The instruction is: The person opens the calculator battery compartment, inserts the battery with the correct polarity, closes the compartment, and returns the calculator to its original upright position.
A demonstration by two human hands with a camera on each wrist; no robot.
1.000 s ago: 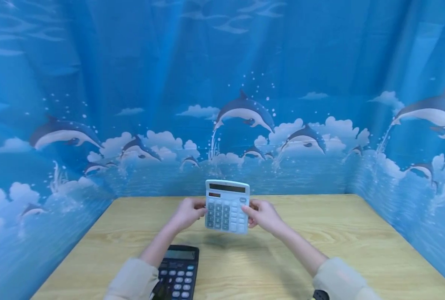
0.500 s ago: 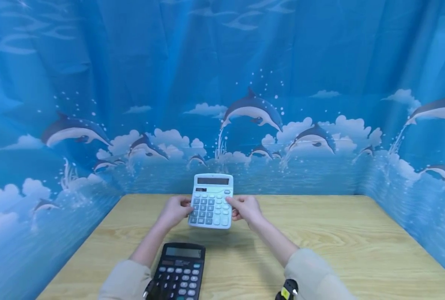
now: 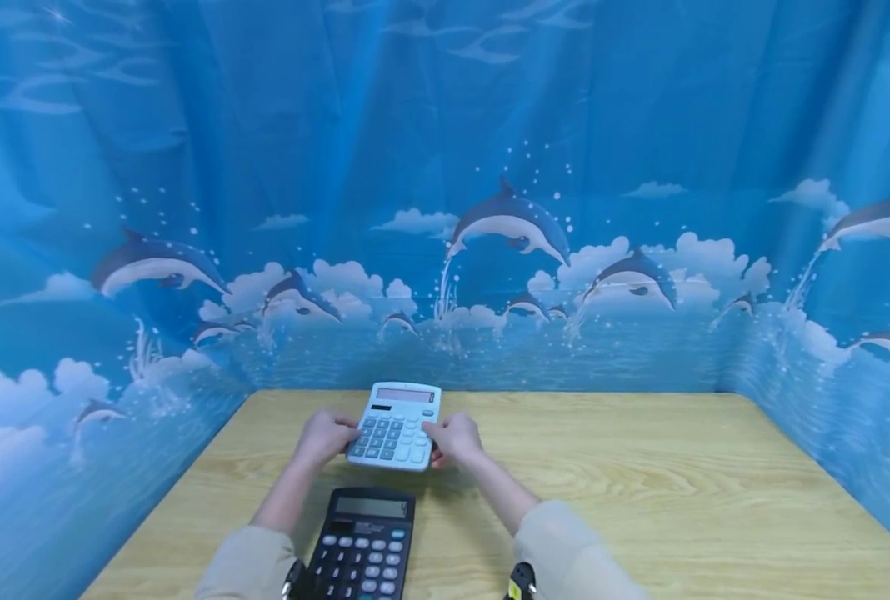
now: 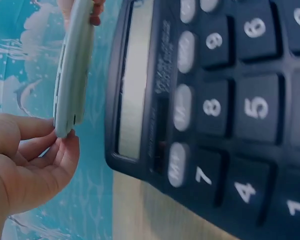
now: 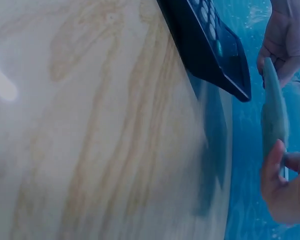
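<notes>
Both hands hold a pale blue-white calculator (image 3: 396,427) by its opposite sides, raised off the table and tilted back. My left hand (image 3: 328,437) pinches its left edge between thumb and fingers; in the left wrist view that hand (image 4: 30,165) grips the lower end of the thin calculator (image 4: 74,70). On the right edge, my right hand (image 3: 456,439) pinches with the thumb on the face; the right wrist view shows this hand (image 5: 287,187) too. A black calculator (image 3: 366,542) lies nearer the body, below the pale one, its lower left part covered by the left wrist gear.
The wooden table (image 3: 640,492) stretches to the right of both calculators. Behind and at the sides hangs a blue curtain (image 3: 385,167) printed with dolphins and clouds, meeting the table's far edge.
Both hands have carried the pale calculator leftward, then lowered it toward the table, leaning it further back. The black calculator's display has come more into view.
</notes>
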